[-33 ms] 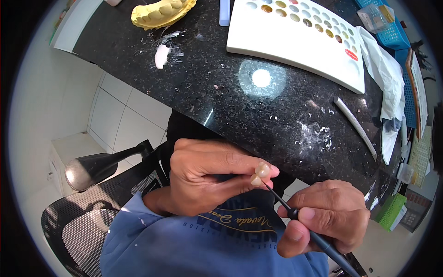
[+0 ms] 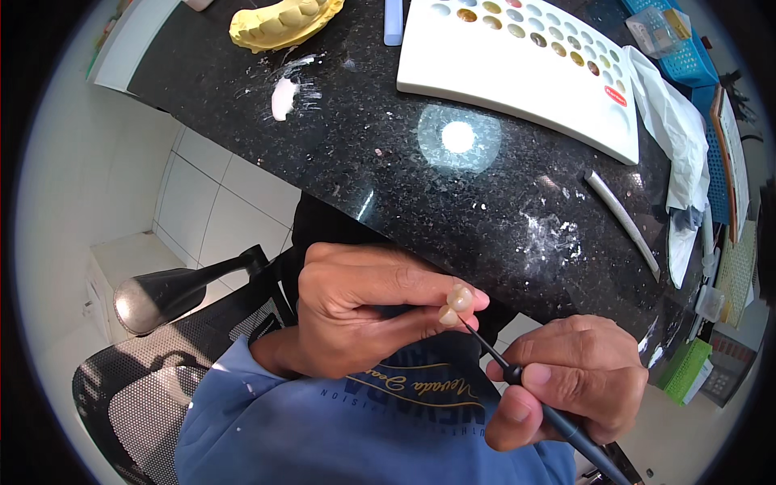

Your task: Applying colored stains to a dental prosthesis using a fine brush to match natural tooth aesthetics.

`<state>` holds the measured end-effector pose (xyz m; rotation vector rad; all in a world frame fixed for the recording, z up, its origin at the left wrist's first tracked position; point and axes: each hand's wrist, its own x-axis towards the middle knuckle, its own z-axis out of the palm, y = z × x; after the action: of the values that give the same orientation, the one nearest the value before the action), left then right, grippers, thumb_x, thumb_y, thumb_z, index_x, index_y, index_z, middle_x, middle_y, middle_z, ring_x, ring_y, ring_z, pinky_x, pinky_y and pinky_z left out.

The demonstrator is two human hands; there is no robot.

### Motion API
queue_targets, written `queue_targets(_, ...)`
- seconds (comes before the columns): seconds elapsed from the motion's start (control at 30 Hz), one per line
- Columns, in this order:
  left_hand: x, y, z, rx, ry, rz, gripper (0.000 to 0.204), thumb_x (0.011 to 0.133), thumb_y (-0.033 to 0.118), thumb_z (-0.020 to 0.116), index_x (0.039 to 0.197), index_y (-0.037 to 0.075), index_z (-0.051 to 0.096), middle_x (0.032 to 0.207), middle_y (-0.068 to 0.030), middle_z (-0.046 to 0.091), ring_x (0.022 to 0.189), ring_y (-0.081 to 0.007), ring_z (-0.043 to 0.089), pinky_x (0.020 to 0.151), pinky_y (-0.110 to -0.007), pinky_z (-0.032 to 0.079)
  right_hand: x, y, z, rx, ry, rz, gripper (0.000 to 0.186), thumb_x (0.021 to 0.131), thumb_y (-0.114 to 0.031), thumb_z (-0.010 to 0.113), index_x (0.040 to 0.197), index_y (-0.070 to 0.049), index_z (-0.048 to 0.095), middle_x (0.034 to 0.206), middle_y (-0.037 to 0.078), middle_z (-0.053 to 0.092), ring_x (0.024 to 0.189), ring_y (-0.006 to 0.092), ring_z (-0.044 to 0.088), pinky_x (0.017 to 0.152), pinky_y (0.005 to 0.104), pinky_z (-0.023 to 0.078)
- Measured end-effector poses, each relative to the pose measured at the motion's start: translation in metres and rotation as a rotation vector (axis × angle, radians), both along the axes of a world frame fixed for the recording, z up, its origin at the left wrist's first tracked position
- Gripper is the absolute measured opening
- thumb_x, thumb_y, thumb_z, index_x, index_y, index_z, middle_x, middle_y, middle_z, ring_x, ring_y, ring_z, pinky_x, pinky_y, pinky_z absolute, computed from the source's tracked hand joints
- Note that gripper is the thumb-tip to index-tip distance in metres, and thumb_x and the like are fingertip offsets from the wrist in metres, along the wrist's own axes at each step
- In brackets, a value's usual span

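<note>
Between the thumb and fingertips of my left hand [image 2: 347, 303] is a small dental bridge [image 2: 459, 297], glossy and tooth-coloured, with two rounded crowns side by side. My right hand [image 2: 586, 376] grips a fine-tipped brush [image 2: 575, 432] with a dark blue-grey handle and a black collar. Its thin tip reaches up to the lower crown and appears to touch it at the right side. Both hands are close together over my lap, in front of the table's near edge. Fingers hide part of the bridge's far side.
On the dark speckled tabletop [image 2: 388, 153] lie a white palette [image 2: 517, 97] with coloured wells, a yellow dental cast [image 2: 283, 26], a white paste smear [image 2: 284, 99] and a pale thin stick [image 2: 622, 225]. Crumpled tissue [image 2: 675, 137] and a blue basket [image 2: 691, 65] line the right. A chair armrest [image 2: 153, 299] stands left.
</note>
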<state>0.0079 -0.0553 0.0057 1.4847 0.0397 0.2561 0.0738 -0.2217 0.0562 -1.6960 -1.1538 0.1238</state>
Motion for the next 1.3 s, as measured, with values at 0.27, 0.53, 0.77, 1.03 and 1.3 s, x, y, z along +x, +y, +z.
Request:
queue_targets(0.27,-0.0004,-0.0015,-0.0006,-0.039,0.008,0.009,0.014,0.077,0.008,0.069,0.074,-0.006,0.067,0.072,-0.0180,0.067,0.062,-0.0213,0.068,0.054,-0.026,0.057,-0.0012,-0.0008,-0.0003,0.023,0.006,-0.025,0.024,0.070,-0.001,0.060,0.091,0.000,0.049,0.064,0.011,0.059,0.054,0.0187,0.064,0.044,0.0261,0.050)
queue_targets(0.53,-0.0007,-0.0001,0.0000,0.022,0.004,0.010,0.015,0.076,0.010,0.070,0.072,-0.004,0.067,0.071,-0.0171,0.067,0.061,-0.0206,0.067,0.053,-0.025,0.056,-0.0022,0.0019,-0.0017,0.026,-0.006,-0.041,0.024,0.069,0.000,0.060,0.091,0.000,0.048,0.063,0.010,0.058,0.054,0.0188,0.063,0.044,0.0267,0.050)
queue_targets(0.77,0.0012,-0.0010,0.0008,0.009,-0.003,-0.005,0.016,0.076,0.011,0.070,0.072,-0.004,0.067,0.072,-0.0169,0.067,0.061,-0.0206,0.067,0.053,-0.025,0.056,0.0015,-0.0010,0.0027,-0.019,-0.018,0.007,0.026,0.070,-0.001,0.060,0.092,0.000,0.046,0.064,0.010,0.058,0.053,0.0188,0.063,0.043,0.0263,0.050)
queue_targets(1.03,0.0002,-0.0009,0.0010,-0.017,0.009,0.003,0.016,0.076,0.011,0.071,0.072,-0.004,0.067,0.072,-0.0172,0.067,0.062,-0.0208,0.067,0.053,-0.026,0.056,-0.0019,-0.0013,0.0003,0.018,0.013,-0.027,0.024,0.070,-0.001,0.060,0.091,0.000,0.047,0.064,0.010,0.058,0.054,0.0197,0.064,0.043,0.0272,0.050)
queue_targets(1.3,0.0004,-0.0011,0.0031,-0.014,0.024,0.011,0.015,0.077,0.010,0.070,0.073,-0.004,0.067,0.071,-0.0171,0.067,0.062,-0.0209,0.067,0.054,-0.025,0.056,-0.0004,0.0003,0.0004,0.020,0.007,0.001,0.026,0.070,0.000,0.060,0.092,0.001,0.046,0.065,0.011,0.058,0.054,0.0204,0.064,0.042,0.0270,0.050)
